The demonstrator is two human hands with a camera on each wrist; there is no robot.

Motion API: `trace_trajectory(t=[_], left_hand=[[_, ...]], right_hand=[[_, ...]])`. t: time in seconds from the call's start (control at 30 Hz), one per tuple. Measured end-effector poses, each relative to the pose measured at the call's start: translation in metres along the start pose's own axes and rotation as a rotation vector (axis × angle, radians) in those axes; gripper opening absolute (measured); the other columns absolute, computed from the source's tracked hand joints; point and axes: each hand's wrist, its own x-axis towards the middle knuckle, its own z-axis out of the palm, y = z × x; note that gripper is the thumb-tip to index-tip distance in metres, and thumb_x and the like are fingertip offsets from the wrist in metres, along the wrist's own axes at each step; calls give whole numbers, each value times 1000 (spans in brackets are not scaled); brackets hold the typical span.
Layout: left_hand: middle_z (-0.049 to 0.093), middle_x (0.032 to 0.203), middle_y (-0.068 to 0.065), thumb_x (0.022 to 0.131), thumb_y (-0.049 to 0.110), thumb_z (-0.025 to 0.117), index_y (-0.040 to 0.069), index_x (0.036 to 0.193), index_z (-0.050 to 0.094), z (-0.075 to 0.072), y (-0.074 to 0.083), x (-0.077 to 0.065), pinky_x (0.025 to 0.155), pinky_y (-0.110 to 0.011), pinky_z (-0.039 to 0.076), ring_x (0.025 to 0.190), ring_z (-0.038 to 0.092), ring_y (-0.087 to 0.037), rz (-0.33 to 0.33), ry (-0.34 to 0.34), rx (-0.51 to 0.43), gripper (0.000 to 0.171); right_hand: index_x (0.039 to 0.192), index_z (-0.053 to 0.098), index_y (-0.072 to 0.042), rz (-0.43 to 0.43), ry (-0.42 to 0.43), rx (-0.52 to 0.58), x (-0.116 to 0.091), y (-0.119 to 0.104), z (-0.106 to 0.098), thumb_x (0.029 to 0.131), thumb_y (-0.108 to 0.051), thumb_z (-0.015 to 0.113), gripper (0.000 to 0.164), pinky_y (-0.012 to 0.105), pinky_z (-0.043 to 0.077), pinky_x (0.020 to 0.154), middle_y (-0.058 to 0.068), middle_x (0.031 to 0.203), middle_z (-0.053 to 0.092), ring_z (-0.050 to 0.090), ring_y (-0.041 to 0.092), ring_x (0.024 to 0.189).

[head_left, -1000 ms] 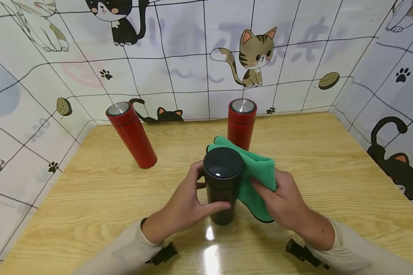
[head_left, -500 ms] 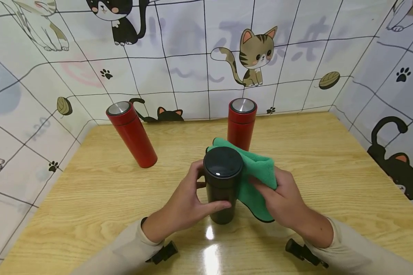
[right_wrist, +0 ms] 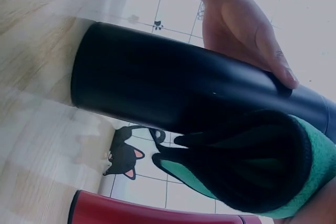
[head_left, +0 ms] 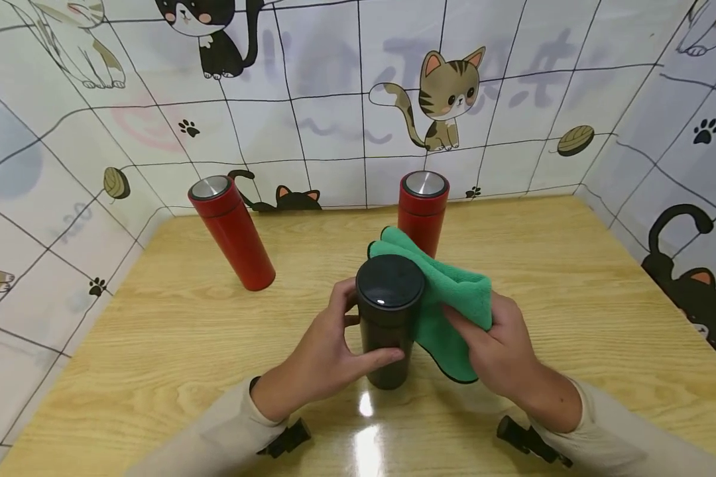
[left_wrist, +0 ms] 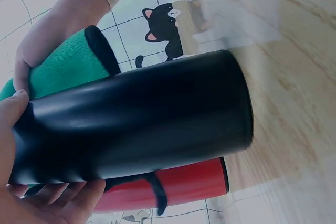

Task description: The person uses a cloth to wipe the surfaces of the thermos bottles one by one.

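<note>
A black thermos [head_left: 384,329] stands upright on the wooden table, its lid glossy and dark. My left hand [head_left: 328,354] grips it from the left, thumb across the front and fingers round the back; in the left wrist view the fingers curl under the black thermos [left_wrist: 147,119]. A green cloth [head_left: 450,281] with dark edging is bunched in my right hand [head_left: 504,348], thumb pinching it. The cloth lies against the bottle's right side and rises behind its lid. In the right wrist view the folded cloth [right_wrist: 186,174] overlaps the bottle's body.
One red thermos [head_left: 422,215] with a silver-topped lid stands directly behind the cloth, partly hidden by it. Another red thermos [head_left: 233,235] stands at the back left. A cat-patterned wall covering [head_left: 328,126] borders the table [head_left: 155,371] at the back and sides.
The right hand and cloth have shifted slightly to the right, and the cloth's top corner sits a little higher. The left hand keeps its grip on the black thermos. The head view has drifted slightly.
</note>
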Motion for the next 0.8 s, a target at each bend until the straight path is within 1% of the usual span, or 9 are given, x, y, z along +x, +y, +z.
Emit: trace_trajectory(t=[0.07,0.1,0.27,0.33,0.4,0.5,0.57,0.7,0.8], left_hand=[[52,142,0,76,18,89,14,144,27,0,0,1,95,-41,56,131,53,-20,1,-3,-12,92],[52,142,0,75,17,89,14,144,27,0,0,1,97,-42,55,133,52,-20,2,-2,-20,92],[52,143,0,75,16,89,14,146,25,-1,-1,1,103,-40,52,131,54,-19,9,-7,-43,95],[53,142,0,76,16,88,17,148,22,-1,0,1,102,-38,52,127,56,-18,3,-15,-49,98],[53,140,1,75,17,89,21,150,20,-1,1,2,101,-36,52,124,57,-17,-7,-13,-57,102],[51,142,3,74,17,89,25,153,17,0,5,5,104,-37,49,126,54,-15,-23,19,-73,107],[50,145,3,74,14,89,28,156,11,2,7,8,111,-41,43,133,49,-15,-20,56,-85,115],[48,148,-1,72,8,89,27,159,-7,7,8,11,119,-49,33,139,44,-17,3,127,-75,130],[50,147,-5,70,7,90,23,159,-13,9,6,13,119,-48,35,138,47,-18,36,163,-42,137]], right_hand=[[131,63,3,-36,20,27,1,-1,0,91,16,53,43,20,55,93,-3,127,69,65,7,117],[132,62,2,-21,1,35,2,-1,0,92,15,52,43,20,55,93,-4,128,68,65,7,117],[137,57,-1,121,-132,-86,3,1,-4,97,6,52,41,22,55,92,3,131,66,65,4,115],[136,58,0,90,-115,-77,2,1,-4,96,8,52,41,22,55,92,4,132,66,65,4,116],[135,60,-1,13,-65,-35,1,-1,-4,94,13,52,44,21,54,94,-2,132,66,64,5,118],[134,61,1,-56,-35,24,1,-1,-3,92,17,51,46,21,54,95,-4,132,66,64,7,119],[136,59,0,-18,-74,12,0,1,-2,94,14,50,46,22,55,94,0,134,65,63,7,120],[143,53,-3,115,-213,-66,-1,6,-1,100,4,49,44,26,56,92,9,139,60,62,8,121],[143,52,-3,123,-221,-110,0,5,-1,100,2,50,43,26,56,91,11,139,60,62,9,121]])
